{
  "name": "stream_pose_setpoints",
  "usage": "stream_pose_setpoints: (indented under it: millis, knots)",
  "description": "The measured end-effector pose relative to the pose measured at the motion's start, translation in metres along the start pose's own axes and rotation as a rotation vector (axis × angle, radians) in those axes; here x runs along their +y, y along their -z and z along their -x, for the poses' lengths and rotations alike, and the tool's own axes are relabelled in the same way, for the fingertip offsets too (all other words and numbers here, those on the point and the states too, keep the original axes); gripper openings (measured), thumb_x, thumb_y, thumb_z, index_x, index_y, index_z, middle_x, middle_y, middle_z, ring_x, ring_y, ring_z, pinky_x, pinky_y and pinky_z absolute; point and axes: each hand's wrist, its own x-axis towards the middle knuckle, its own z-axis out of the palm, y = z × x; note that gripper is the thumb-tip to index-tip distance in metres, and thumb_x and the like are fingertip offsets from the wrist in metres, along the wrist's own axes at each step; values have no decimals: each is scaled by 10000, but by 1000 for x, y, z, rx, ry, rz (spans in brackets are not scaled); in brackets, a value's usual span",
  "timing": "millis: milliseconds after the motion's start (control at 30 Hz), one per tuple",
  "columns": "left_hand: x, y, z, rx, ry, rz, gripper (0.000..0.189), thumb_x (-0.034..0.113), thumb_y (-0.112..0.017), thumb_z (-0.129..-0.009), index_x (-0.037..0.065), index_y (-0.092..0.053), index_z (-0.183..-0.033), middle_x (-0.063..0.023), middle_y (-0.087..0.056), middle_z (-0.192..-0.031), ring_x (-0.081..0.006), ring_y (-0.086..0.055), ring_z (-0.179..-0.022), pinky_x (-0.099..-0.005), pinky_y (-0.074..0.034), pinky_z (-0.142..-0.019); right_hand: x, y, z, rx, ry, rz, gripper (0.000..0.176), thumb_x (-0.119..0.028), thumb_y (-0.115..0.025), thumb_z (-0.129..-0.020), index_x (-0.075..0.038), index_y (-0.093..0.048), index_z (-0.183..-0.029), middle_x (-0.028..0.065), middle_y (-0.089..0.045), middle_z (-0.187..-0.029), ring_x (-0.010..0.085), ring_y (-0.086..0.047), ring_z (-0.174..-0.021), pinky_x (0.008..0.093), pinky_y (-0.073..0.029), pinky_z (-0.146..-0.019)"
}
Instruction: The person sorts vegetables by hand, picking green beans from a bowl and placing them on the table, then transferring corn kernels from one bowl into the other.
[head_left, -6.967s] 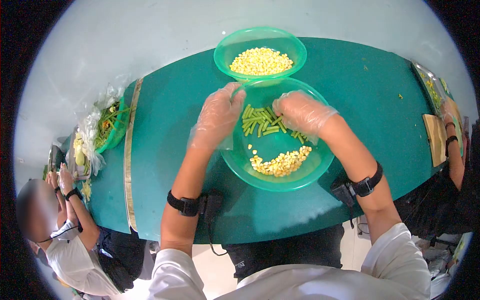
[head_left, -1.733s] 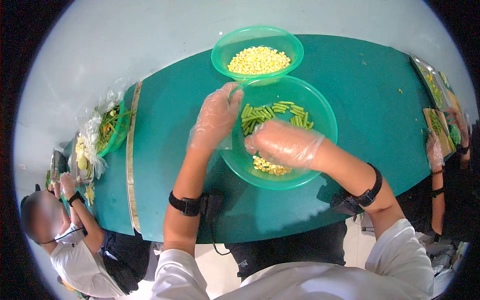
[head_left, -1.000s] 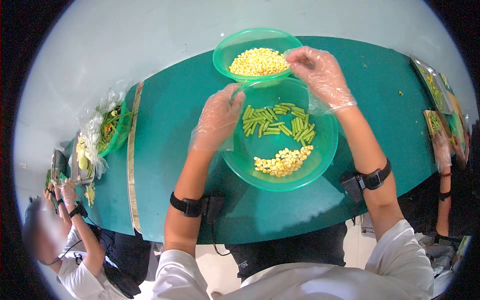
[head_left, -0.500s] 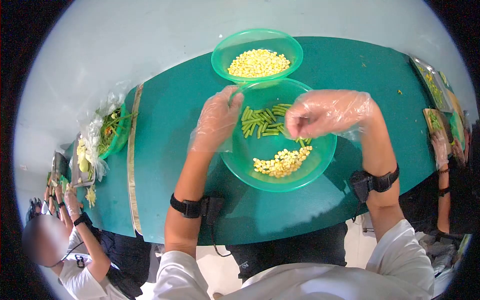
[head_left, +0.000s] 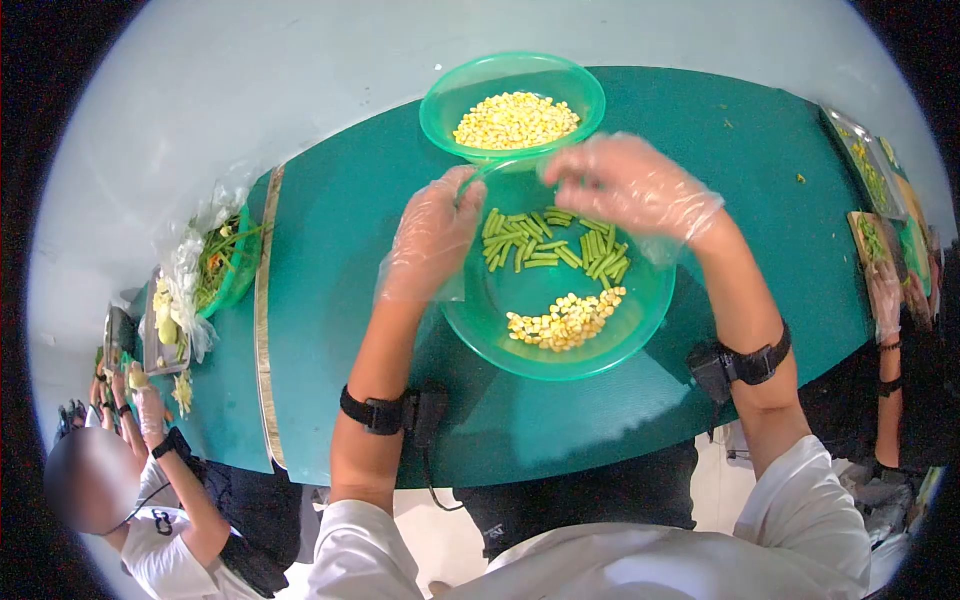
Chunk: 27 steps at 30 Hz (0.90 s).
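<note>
A translucent green basin [head_left: 655, 325] stands in front of me. Cut green bean pieces [head_left: 610, 252] lie across its middle, and a small curved pile of yellow corn kernels [head_left: 565, 322] lies toward its near side. My left hand [head_left: 435, 230], in a clear plastic glove, grips the basin's left rim between thumb and fingers. Above the far right rim is my right hand [head_left: 625, 185], also gloved and somewhat blurred. Its fingers are loosely bent and apart, with nothing visible in them. Just behind, a second green basin [head_left: 440, 120] holds a heap of corn kernels [head_left: 515, 121].
The green table [head_left: 345, 290] has a pale seam strip [head_left: 265, 330] at left. Beyond it stand a green basin of vegetable scraps [head_left: 240, 265] and a metal tray [head_left: 155, 335]. A co-worker [head_left: 175, 500] is at left. Trays [head_left: 865, 170] and another person's gloved hand [head_left: 885, 295] are at right.
My right hand has lifted off the beans and moved up toward the far basin, its fingers loosening. More bean pieces now show at right. My left hand stays on the rim.
</note>
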Motion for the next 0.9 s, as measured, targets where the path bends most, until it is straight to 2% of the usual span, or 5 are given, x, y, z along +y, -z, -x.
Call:
stream_pose_setpoints:
  millis: [67, 167, 333, 600, 900]
  knots:
    - [2, -1, -1, -8, 12, -1, 379, 299, -551, -1029, -1, -630, -1247, -252, -673, -1189, -402, -643, -1117, -451, -481, -987, -24, 1, 1, -301, -33, 55, 257, -189, -722, -836, -36, -671, -1037, 178, -688, -877, 377, -675, -837, 462, -529, -748]
    - [3, 1, 0, -14, 34, -5, 381, 297, -550, -1027, 2, -629, -1255, -250, -673, -1195, -402, -642, -1124, -447, -480, -988, -48, -13, 7, -496, -1, 21, 309, -189, -742, -809, -39, -671, -1069, 180, -682, -860, 372, -679, -848, 486, -525, -754]
    - [-3, -2, 0, 26, -19, -6, 365, 279, -554, -1020, 16, -624, -1263, -273, -672, -1162, -447, -628, -1106, -502, -493, -948, -79, -42, 15, -594, 85, 95, 321, -157, -700, -822, -19, -668, -1110, 213, -640, -902, 409, -678, -883, 501, -543, -803]
    - [2, 2, -1, -21, 46, 20, 407, 307, -559, -1023, -2, -625, -1280, -243, -661, -1245, -384, -621, -1188, -439, -464, -1024, -72, -80, 19, -382, 181, 27, 159, -107, -591, -872, -4, -668, -965, 218, -643, -859, 397, -685, -879, 500, -546, -773]
    - [-2, 0, 1, -14, 11, 10, 415, 320, -549, -1030, 3, -617, -1288, -239, -655, -1249, -383, -614, -1187, -444, -457, -1030, -71, -77, 15, -416, 232, 33, 128, -107, -593, -865, 10, -642, -883, 232, -645, -805, 416, -679, -832, 505, -542, -753]
